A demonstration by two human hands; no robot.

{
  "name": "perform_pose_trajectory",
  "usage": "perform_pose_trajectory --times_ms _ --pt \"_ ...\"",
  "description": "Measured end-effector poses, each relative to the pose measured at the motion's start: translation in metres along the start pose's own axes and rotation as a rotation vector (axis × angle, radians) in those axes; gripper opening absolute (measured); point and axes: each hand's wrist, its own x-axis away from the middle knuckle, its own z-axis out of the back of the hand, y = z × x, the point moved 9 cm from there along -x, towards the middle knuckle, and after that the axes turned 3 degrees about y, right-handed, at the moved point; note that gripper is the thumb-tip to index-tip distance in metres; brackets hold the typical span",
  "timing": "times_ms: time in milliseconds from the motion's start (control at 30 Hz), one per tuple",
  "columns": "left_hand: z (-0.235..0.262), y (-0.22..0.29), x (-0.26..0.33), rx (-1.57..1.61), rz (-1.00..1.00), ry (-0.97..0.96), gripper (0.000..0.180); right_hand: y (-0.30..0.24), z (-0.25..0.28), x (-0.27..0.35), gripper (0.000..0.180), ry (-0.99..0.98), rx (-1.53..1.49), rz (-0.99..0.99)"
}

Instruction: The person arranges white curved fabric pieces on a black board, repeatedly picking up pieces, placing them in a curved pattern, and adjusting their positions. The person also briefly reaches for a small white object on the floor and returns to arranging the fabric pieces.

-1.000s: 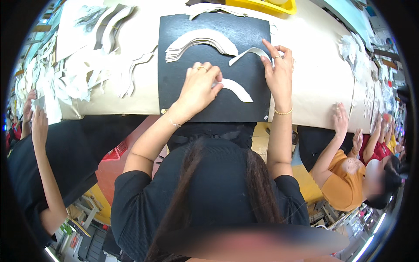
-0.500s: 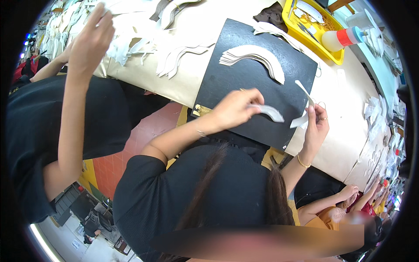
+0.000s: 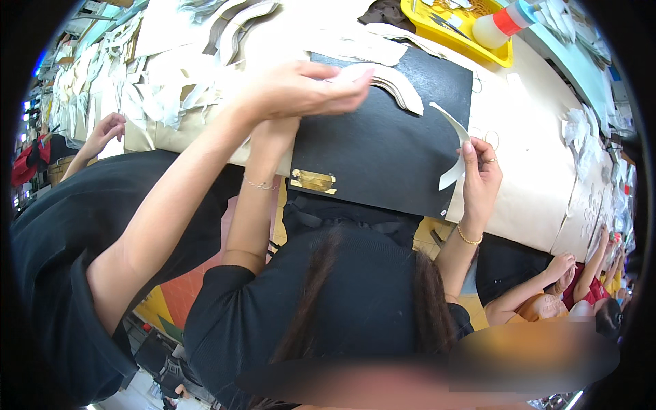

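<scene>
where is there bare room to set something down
Free: lower middle of the black board, between curved stack, gold label and the strip in the right hand; also the table between that hand and the pale heap. Crowded: the board's upper left, where a co-worker's hand overlaps the stack, and the table's left, under scraps.

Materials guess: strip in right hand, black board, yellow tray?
Strip in the right hand: matte off-white, perhaps leather, fabric or card; thin and evenly pale, which leaves it open.
Black board: smooth, faintly shiny, maybe rubber or plastic; soft sheen toward its far edge.
Yellow tray: likely moulded plastic, smooth; even colour, rounded corner.
</scene>
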Motion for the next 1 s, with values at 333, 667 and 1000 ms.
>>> perform_pose_trajectory --times_ms 333,667,1000 --pt "-0.052 0.084 -0.038 -0.188 -0.252 0.007 0.036 0.013 0.018 0.021 0.019 0.049 0.028 -0.013" --pt "-0.043 0.111 -0.017 -0.224 -0.438 0.201 0.028 0.006 0.01 0.019 0.02 0.037 -0.015 0.01" --pt "-0.016 0.148 0.009 0.463 -0.29 -0.067 0.026 0.009 0.024 0.016 0.021 0.108 -0.017 0.02"
